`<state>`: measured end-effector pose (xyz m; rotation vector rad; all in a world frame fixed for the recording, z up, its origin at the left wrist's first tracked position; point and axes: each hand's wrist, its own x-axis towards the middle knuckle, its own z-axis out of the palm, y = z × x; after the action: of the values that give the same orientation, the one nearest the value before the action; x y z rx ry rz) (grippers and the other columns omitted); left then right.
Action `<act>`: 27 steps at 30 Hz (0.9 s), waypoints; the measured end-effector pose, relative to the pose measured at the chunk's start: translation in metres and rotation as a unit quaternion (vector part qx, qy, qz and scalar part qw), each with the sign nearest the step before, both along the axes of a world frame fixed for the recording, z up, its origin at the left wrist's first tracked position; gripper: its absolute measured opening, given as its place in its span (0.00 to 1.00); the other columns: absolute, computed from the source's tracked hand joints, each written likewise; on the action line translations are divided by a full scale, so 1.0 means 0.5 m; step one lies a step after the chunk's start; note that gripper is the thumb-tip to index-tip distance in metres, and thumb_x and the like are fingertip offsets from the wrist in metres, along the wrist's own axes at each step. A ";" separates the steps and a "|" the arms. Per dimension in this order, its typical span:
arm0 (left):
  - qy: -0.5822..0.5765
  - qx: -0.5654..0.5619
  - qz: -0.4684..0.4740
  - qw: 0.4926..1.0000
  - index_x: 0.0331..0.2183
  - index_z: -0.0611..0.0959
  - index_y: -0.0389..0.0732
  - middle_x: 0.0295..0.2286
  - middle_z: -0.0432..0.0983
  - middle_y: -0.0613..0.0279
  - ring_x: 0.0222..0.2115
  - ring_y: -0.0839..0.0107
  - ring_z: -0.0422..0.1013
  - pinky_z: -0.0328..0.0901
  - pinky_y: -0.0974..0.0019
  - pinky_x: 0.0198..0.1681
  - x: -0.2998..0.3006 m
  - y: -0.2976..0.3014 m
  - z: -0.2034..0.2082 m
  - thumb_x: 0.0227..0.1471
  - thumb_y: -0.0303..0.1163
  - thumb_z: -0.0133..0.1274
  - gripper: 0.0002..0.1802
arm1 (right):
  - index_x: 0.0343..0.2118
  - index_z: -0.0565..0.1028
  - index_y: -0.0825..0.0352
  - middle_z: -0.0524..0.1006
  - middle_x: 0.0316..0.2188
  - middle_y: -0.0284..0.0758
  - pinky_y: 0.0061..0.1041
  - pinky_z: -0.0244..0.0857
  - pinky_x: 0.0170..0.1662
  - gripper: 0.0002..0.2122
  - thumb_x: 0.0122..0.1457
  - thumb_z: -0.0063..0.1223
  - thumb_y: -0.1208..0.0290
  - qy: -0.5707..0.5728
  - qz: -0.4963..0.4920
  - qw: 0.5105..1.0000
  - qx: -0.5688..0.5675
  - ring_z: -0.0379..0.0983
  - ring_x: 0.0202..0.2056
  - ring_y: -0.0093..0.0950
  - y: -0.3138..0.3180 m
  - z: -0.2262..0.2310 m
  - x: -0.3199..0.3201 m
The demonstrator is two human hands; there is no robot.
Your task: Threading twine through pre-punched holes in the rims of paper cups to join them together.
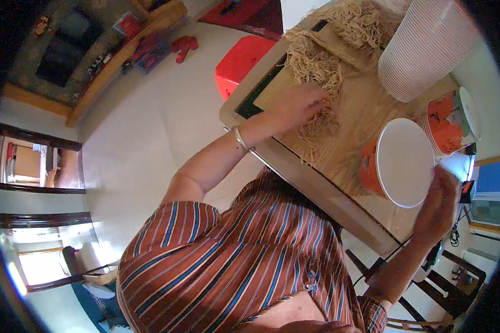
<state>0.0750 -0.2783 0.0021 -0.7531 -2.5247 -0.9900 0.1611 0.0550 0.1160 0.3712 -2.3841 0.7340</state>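
I can't tell if your left hand [308,104] or right hand [440,205] has fingers pinched. A bump could tip the paper tub [403,162] or spill noodles [311,62].

Tan, thin, stringy, noodle-like strands [312,58]: tangled clumps on the far part of the brown wood-grain tabletop [366,119], looser wisps trailing toward the near edge. Partly covered by a blurred hand.

White-lined round bowl, orange-patterned outside [405,161]: right of the strands, near edge of tabletop, mouth facing camera, plain white interior showing, rim round. Exact tilt: can't tell.
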 end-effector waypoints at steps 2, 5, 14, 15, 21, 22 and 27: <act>-0.033 0.078 0.024 0.996 0.36 0.78 0.42 0.32 0.70 0.54 0.38 0.54 0.69 0.66 0.57 0.39 0.004 -0.020 -0.003 0.47 0.26 0.53 0.09 | 0.38 0.74 0.69 0.75 0.34 0.35 0.23 0.67 0.39 0.07 0.57 0.51 0.75 -0.097 0.196 0.972 -0.085 0.72 0.35 0.29 -0.062 -0.011 0.063; -0.018 -0.003 -0.030 0.999 0.36 0.78 0.43 0.33 0.69 0.54 0.38 0.54 0.69 0.66 0.57 0.39 0.026 -0.030 -0.010 0.47 0.26 0.53 0.10 | 0.35 0.74 0.68 0.75 0.28 0.40 0.32 0.67 0.34 0.07 0.52 0.54 0.76 -0.209 0.315 0.924 0.064 0.73 0.30 0.39 -0.136 -0.047 0.069; 0.043 -0.135 -0.093 0.986 0.31 0.77 0.39 0.30 0.68 0.51 0.35 0.51 0.69 0.66 0.55 0.35 0.025 -0.008 -0.021 0.43 0.28 0.52 0.09 | 0.38 0.73 0.68 0.75 0.32 0.44 0.37 0.68 0.36 0.08 0.55 0.51 0.76 -0.255 0.347 0.901 0.057 0.73 0.34 0.44 -0.201 -0.185 0.044; 0.049 -0.139 -0.095 0.984 0.30 0.76 0.39 0.30 0.67 0.50 0.35 0.51 0.68 0.66 0.55 0.35 0.023 -0.006 -0.019 0.42 0.29 0.52 0.09 | 0.38 0.73 0.68 0.75 0.32 0.44 0.37 0.68 0.36 0.09 0.55 0.51 0.75 -0.263 0.340 0.901 0.060 0.73 0.35 0.44 -0.201 -0.188 0.043; 0.036 -0.098 -0.093 0.990 0.29 0.74 0.37 0.31 0.68 0.51 0.35 0.51 0.68 0.66 0.55 0.34 0.022 -0.005 -0.032 0.43 0.28 0.53 0.08 | 0.39 0.73 0.66 0.76 0.33 0.42 0.37 0.68 0.36 0.09 0.56 0.51 0.71 -0.243 0.305 0.918 0.066 0.73 0.35 0.43 -0.208 -0.233 0.030; 0.083 -0.061 -0.118 0.988 0.29 0.74 0.37 0.32 0.68 0.51 0.34 0.52 0.68 0.66 0.55 0.33 0.024 -0.007 -0.023 0.45 0.27 0.54 0.07 | 0.39 0.74 0.65 0.76 0.33 0.42 0.37 0.68 0.36 0.09 0.56 0.50 0.71 -0.248 0.302 0.918 0.062 0.74 0.35 0.43 -0.211 -0.232 0.029; -0.062 -0.017 -0.085 0.994 0.30 0.75 0.36 0.33 0.68 0.56 0.34 0.58 0.69 0.66 0.60 0.33 0.044 -0.016 0.026 0.47 0.27 0.55 0.07 | 0.40 0.74 0.66 0.76 0.32 0.40 0.31 0.68 0.35 0.10 0.55 0.50 0.73 -0.249 0.309 0.916 -0.053 0.74 0.33 0.36 -0.231 -0.228 0.016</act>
<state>0.0971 -0.2862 0.0152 -0.9579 -2.6237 -1.0799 0.1692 -0.0605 0.0022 1.0242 -2.6885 1.3725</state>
